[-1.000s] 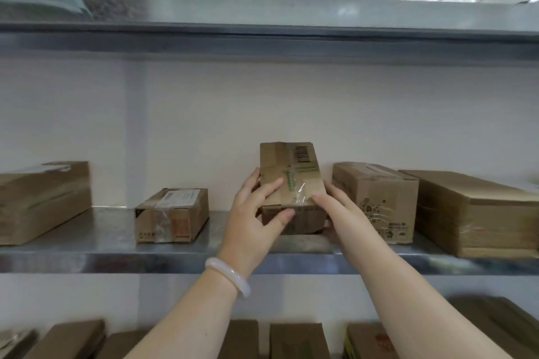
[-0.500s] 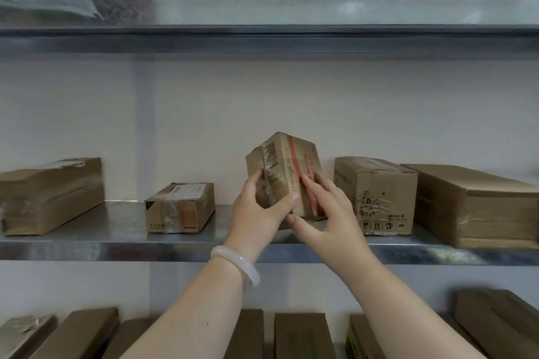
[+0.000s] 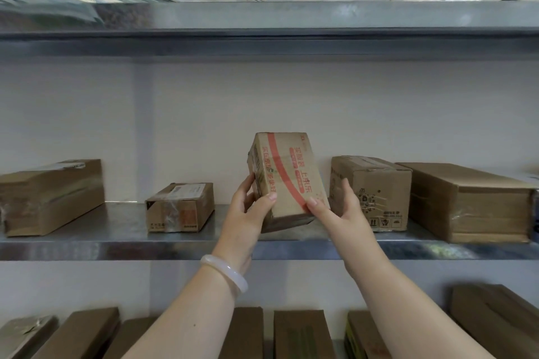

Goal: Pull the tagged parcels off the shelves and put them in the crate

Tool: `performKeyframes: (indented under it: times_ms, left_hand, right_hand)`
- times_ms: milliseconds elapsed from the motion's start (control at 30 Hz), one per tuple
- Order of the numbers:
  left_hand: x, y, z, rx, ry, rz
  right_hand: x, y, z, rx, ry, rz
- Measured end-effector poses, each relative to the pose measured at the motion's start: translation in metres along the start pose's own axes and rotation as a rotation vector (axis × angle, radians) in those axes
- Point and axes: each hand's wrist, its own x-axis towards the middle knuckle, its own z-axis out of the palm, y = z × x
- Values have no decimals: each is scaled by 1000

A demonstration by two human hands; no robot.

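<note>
**Both hands on the red-striped parcel at the middle shelf**

Parcel (image 3: pixel 287 181), cardboard with a red stripe and red print, is tilted on end over the middle shelf (image 3: pixel 116 248). Can't tell if its bottom edge touches the shelf. Left hand (image 3: pixel 248 213) grips the lower left corner, thumb on the front, white bangle (image 3: pixel 224 271) on the wrist. Right hand (image 3: pixel 338 210) grips the lower right corner, thumb on the front, fingers behind.

Printed box (image 3: pixel 376 183) sits just right of the parcel, partly behind the right hand. Long box (image 3: pixel 466 201) is beside that. Small labelled box (image 3: pixel 180 207) is to the left, apart from the parcel, and a big box (image 3: pixel 52 198) is far left. Upper shelf (image 3: pixel 262 23) is overhead. A row of boxes (image 3: pixel 303 335) sits on the level below, under the forearms.
</note>
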Motion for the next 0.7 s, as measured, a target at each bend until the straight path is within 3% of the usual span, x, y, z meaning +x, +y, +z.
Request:
performKeyframes:
  times_ms: [100,300,567,700]
  left_hand:
    - [0,-1,-1,43,-31,17]
    - [-1,-2,-7,332,126,135]
    - [-9,2,1,313,95,158]
    - [-14,6,0,124,63,123]
  right_hand:
    - [-3,1,5,5,-110,-85]
    - [-6,3,13,-146,-85,-199]
    - [-21,11,26,-382,-123,-394]
    - [-25,6,14,-360,10,-434]
